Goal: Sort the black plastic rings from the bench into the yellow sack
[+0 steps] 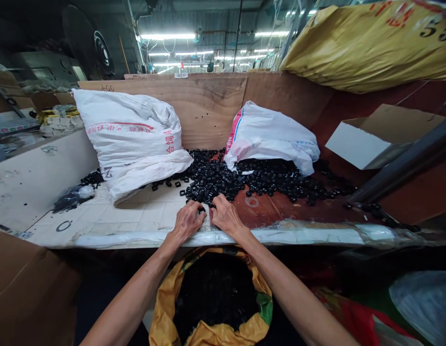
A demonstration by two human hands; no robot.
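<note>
A heap of small black ring-like plastic pieces spreads over the worktable. At its near edge is my left hand, its fingers curled and closed, with a black plastic piece showing at the fingertips. My right hand is close beside it, fingers bent down and touching the front of the heap. What those fingers hold, if anything, is hidden. Below the table edge, between my forearms, a yellow woven sack stands wide-mouthed with a dark mass of black pieces inside.
A white sack leans at the left and another white sack lies on the right of the heap. A wooden board closes the back. At right are an open carton, a dark metal bar and an overhanging yellow sack.
</note>
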